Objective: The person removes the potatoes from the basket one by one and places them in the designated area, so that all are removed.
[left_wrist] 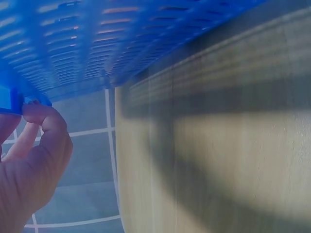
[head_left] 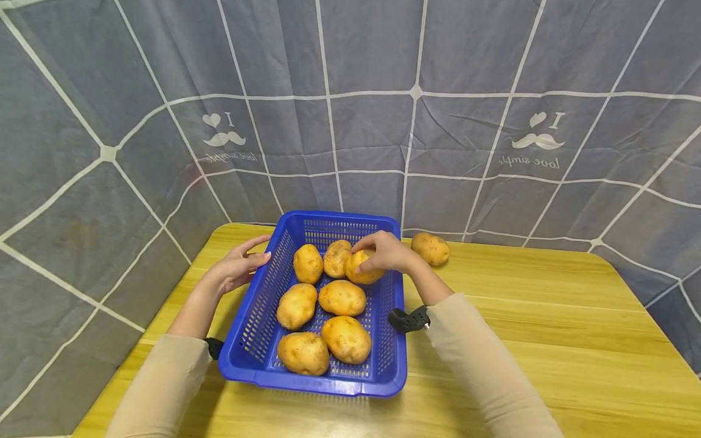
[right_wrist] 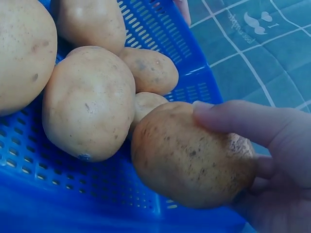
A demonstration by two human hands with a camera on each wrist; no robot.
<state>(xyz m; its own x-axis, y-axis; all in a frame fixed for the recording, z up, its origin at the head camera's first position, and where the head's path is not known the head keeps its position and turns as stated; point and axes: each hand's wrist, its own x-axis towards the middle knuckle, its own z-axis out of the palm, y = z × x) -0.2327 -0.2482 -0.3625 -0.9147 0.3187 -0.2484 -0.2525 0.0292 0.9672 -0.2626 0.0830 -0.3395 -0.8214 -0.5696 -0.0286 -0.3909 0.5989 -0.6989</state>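
A blue plastic basket (head_left: 317, 384) with slotted walls stands on the table, holding several yellow-brown potatoes (head_left: 342, 298). My right hand (head_left: 387, 250) reaches over the basket's right wall and grips a potato (right_wrist: 189, 155) at the far right inside it. In the right wrist view the thumb lies over this speckled potato's top, with other fingers partly hidden behind it. My left hand (head_left: 237, 267) is outside the left wall, its loosely bent fingers at the rim (left_wrist: 36, 92).
One more potato (head_left: 431, 249) lies on the wooden table (head_left: 526, 316), behind and right of the basket. A grey curtain (head_left: 372, 134) with white lines hangs at the table's back and left. Black straps (head_left: 409, 319) circle both wrists.
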